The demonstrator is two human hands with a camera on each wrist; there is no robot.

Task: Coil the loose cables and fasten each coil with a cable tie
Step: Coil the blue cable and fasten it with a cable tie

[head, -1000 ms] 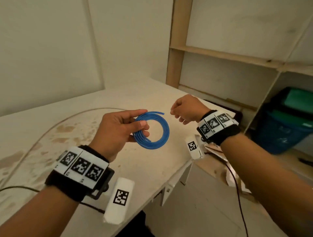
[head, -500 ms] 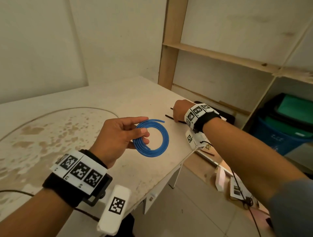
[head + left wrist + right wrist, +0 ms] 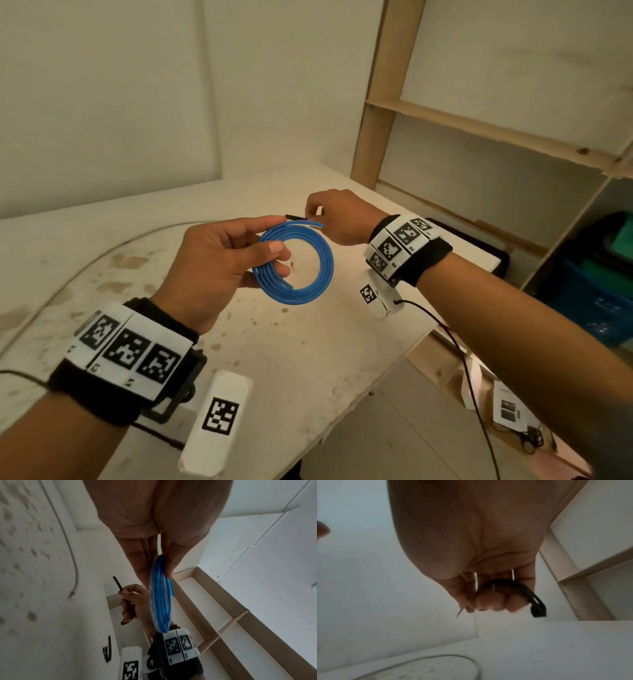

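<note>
A blue cable coil [image 3: 308, 260] of several loops hangs above the table, pinched at its left side between the thumb and fingers of my left hand [image 3: 226, 263]. The left wrist view shows the coil [image 3: 161, 599] edge-on under the thumb. Just behind the coil's top, my right hand [image 3: 329, 214] holds a black cable tie [image 3: 296, 217] whose tip points left toward the coil. The right wrist view shows the tie [image 3: 530, 596] curled under the closed fingers, its head sticking out to the right. In the left wrist view the tie [image 3: 127, 601] crosses the right palm.
A loose grey cable [image 3: 102, 250] curves across the stained white table [image 3: 308, 359]. A second black tie [image 3: 108, 651] lies on the table. Wooden shelving [image 3: 479, 130] stands at the right, with a blue bin [image 3: 589, 291] below. The table edge runs diagonally at lower right.
My right hand went down to the table's far edge, picked up the black tie and has now lifted it left to the top of the coil. The left hand kept the coil nearly still.
</note>
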